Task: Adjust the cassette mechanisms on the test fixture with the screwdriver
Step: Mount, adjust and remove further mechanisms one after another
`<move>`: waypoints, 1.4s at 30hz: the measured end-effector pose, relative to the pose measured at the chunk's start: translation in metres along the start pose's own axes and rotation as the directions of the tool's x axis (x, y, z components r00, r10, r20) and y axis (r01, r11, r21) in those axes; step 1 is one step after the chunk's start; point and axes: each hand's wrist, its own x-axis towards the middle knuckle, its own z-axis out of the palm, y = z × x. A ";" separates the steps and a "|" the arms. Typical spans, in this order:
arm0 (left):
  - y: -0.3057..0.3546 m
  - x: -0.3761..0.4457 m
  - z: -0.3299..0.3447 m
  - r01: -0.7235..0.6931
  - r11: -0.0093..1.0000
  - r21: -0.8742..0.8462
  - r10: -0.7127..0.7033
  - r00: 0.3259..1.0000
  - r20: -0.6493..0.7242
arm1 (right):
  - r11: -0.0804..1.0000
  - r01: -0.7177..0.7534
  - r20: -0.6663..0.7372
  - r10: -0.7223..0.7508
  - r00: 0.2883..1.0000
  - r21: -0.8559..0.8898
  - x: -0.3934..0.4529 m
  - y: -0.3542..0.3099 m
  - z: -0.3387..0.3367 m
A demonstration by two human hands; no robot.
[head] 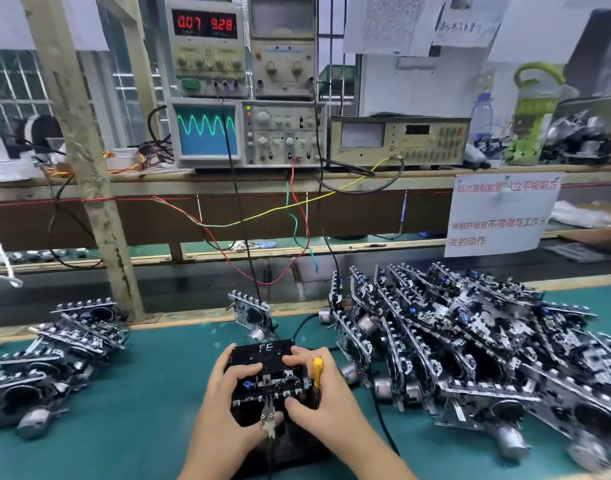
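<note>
Your left hand (228, 386) has its fingers curled over the near-left side of the cassette mechanism (267, 379), which sits on the black test fixture (286, 441) at the desk's (141, 427) near edge. Your right hand (323, 386) steadies the other side, with the yellow screwdriver (317, 370) tucked upright in its fingers, tip off any screw. You look to be seating the unit; next, bring the tip down to the adjustment screw while watching the oscilloscope (207, 131) trace beyond.

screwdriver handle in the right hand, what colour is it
Yellow. The screwdriver handle shows best in the head view, sticking up from the right hand.
</note>
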 end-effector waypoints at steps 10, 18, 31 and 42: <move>0.002 0.000 0.000 -0.007 1.000 0.005 0.007 1.000 0.004 | 1.000 -0.014 -0.019 0.014 1.000 0.016 0.001 0.003 0.003; 0.004 0.000 0.000 0.001 1.000 0.005 -0.001 1.000 0.008 | 0.999 -0.010 -0.027 0.011 1.000 0.033 0.001 0.006 0.003; 0.006 0.001 0.000 0.012 1.000 -0.005 -0.012 0.999 0.031 | 0.999 -0.007 -0.017 0.008 1.000 0.036 0.002 0.009 0.003; 0.002 0.000 0.001 0.008 1.000 -0.017 -0.008 1.000 0.029 | 0.999 0.001 -0.024 0.000 1.000 0.034 0.001 0.007 0.004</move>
